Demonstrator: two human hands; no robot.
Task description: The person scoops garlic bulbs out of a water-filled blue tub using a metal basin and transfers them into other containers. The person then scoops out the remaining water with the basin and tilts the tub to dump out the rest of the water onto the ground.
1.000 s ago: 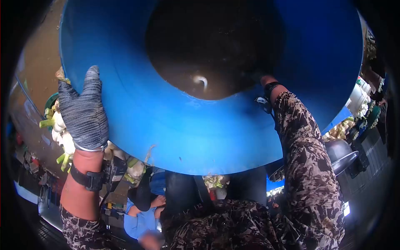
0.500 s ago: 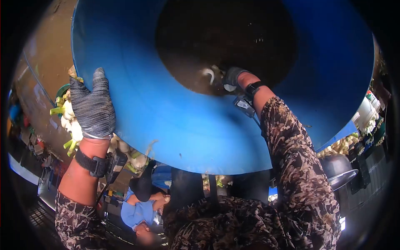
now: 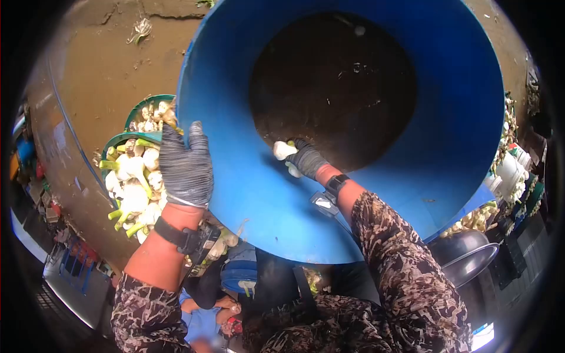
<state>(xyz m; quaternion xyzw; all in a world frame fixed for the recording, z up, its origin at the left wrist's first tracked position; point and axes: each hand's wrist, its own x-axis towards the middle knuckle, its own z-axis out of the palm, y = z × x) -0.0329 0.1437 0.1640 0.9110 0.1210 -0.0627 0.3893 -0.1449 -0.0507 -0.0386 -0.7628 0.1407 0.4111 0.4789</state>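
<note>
A large blue barrel [image 3: 253, 206] opens in front of me, tilted so that I look into it; dark liquid [image 3: 335, 82] lies at its bottom. My left hand [image 3: 186, 167], in a grey glove, grips the barrel's rim at the left, thumb on the inside and fingers partly hidden outside. Inside the barrel, close to the liquid's near edge, my gloved right hand [image 3: 307, 160] is closed around white garlic bulbs [image 3: 285, 150]. One bulb sticks out past the fingers, and another whitish piece shows below them.
Left of the barrel, a green tub [image 3: 120, 139] is heaped with garlic with green stems, and a second green tub [image 3: 134, 112] stands behind it. A metal bowl [image 3: 468, 253] is at right, near white buckets [image 3: 511, 173]. A person in blue [image 3: 203, 320] is below.
My right hand has lifted the garlic out of the dark liquid, moving left and nearer to me. The barrel's left rim and my left hand on it appear farther right and lower.
</note>
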